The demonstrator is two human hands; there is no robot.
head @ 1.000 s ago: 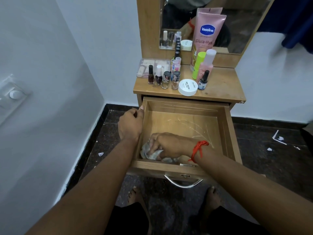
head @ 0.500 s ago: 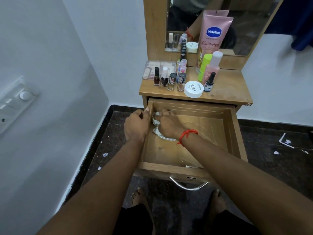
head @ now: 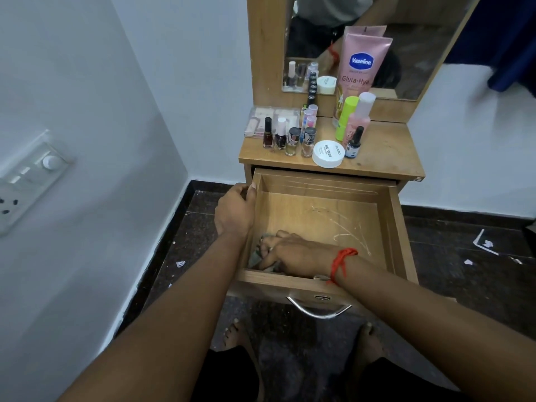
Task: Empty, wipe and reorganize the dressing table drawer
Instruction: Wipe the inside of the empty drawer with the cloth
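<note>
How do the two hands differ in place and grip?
The left hand grips the left wall of the drawer, toward the back; the right hand holds a cloth on its floor, at the front left corner. The right wrist wears a red thread; the left wrist is bare. Both are at the drawer.

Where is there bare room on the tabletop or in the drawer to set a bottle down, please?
The tabletop is bare from the dark dropper bottle to its right edge; its left half is crowded with bottles. The drawer floor is bare behind and right of the right hand holding the cloth.
</note>
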